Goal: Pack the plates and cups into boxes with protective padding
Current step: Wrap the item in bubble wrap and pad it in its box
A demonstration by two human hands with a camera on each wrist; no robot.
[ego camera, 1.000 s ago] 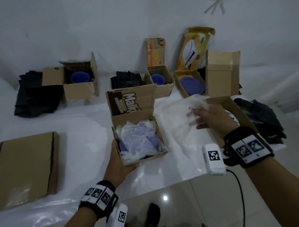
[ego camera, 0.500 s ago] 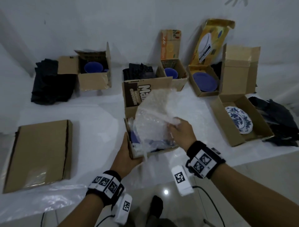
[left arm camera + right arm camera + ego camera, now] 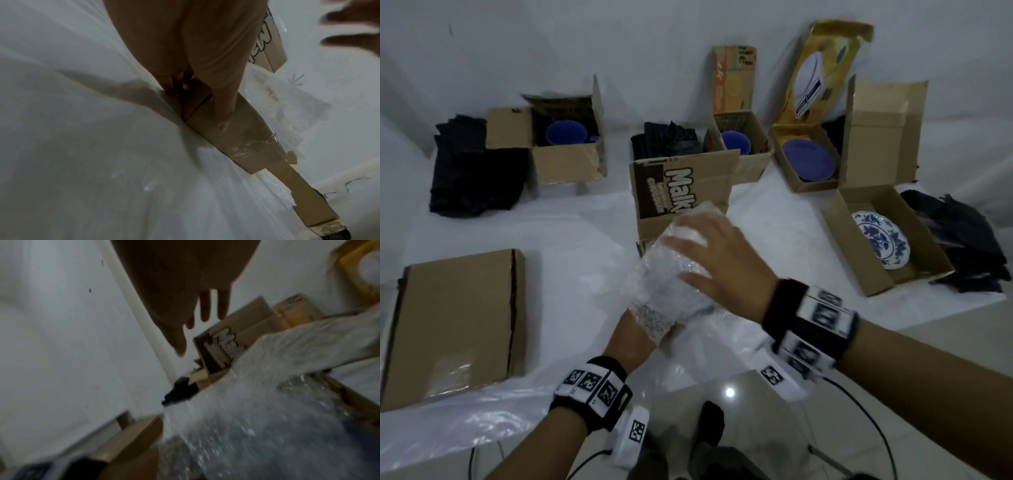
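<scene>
An open cardboard box (image 3: 681, 192) with a printed upright flap stands at the middle of the white sheet. A sheet of bubble wrap (image 3: 667, 284) lies over its opening and hides what is inside. My right hand (image 3: 690, 257) lies on top of the wrap with straight, spread fingers (image 3: 205, 309). My left hand (image 3: 635, 329) grips the near left corner of the box (image 3: 236, 129), thumb (image 3: 224, 116) along its side; the hanging wrap partly covers this hand in the head view.
A flat closed box (image 3: 455, 322) lies at the left. Behind stand two boxes holding blue cups (image 3: 565, 147) (image 3: 736, 144) and a yellow box with a blue plate (image 3: 808, 161). At right, a box (image 3: 835, 212) holds a patterned plate (image 3: 880, 240). Black padding piles (image 3: 472, 171) (image 3: 962, 240) flank the row.
My right hand carried the bubble wrap from the right over the box, let it go and now lies flat on it. The left hand stayed on the box.
</scene>
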